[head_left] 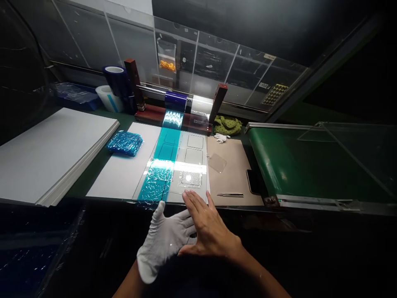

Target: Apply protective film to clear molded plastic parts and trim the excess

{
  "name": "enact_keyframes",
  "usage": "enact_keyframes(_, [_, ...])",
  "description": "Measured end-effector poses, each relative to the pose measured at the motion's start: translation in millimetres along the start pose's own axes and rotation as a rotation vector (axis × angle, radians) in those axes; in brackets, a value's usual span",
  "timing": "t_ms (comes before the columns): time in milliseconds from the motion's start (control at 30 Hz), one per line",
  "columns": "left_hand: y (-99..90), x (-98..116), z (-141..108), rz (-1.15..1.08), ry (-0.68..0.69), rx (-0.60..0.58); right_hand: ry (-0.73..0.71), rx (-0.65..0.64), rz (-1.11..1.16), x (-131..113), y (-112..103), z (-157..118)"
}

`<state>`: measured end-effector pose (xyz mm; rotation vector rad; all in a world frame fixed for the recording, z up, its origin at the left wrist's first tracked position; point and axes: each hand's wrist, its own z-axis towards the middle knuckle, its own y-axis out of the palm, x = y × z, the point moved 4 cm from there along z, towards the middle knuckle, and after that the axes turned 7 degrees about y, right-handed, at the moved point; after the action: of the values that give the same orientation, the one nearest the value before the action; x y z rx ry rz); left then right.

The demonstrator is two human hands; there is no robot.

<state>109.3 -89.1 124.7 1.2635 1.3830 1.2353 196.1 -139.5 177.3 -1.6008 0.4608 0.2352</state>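
Observation:
My left hand (169, 238) wears a white glove, palm up and fingers spread, just off the table's front edge. My bare right hand (207, 225) lies across the gloved fingertips, its fingers extended; I see no object in either hand. Beyond them a strip of blue-green film (167, 142) runs from a blue roll (175, 100) down to the table edge. Beside it, clear film with outlined rounded rectangles (194, 159) lies on white sheets. A clear rounded plate (218, 162) rests on brown paper (232, 178), with tweezers (230, 194) nearer the edge.
A stack of white sheets (56, 153) and a blue film-wrapped bundle (125, 143) are at left. Film rolls (108, 98) stand behind. At right are a phone (253, 181), a green conveyor belt (288, 161), a green cloth pouch (228, 125) and a white glove (221, 138).

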Motion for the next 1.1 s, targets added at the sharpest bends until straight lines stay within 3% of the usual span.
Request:
enact_keyframes(167, [5.0, 5, 17, -0.003, 0.025, -0.039, -0.028, 0.029, 0.002, 18, 4, 10])
enact_keyframes(267, [-5.6, 13, 24, -0.062, 0.067, 0.044, -0.001, 0.101, -0.045, 41, 0, 23])
enact_keyframes(367, [-27.7, 22, 23, -0.137, 0.126, 0.171, 0.104, 0.236, -0.153, 83, -4, 52])
enact_keyframes(467, [-49.8, 27, 16, -0.161, 0.147, 0.207, 0.194, 0.344, -0.274, 132, -3, 92])
enact_keyframes(667, [-86.8, 21, 4, -0.219, 0.254, 0.292, 0.212, 0.325, -0.399, 205, 26, 164])
enact_keyframes(833, [-98.6, 17, 11, -0.255, 0.321, 0.412, 0.160, 0.257, -0.419, 223, 49, 186])
enact_keyframes(1100, [-87.7, 23, 29, -0.188, 0.343, 0.278, 0.126, 0.195, -0.409, 231, 60, 190])
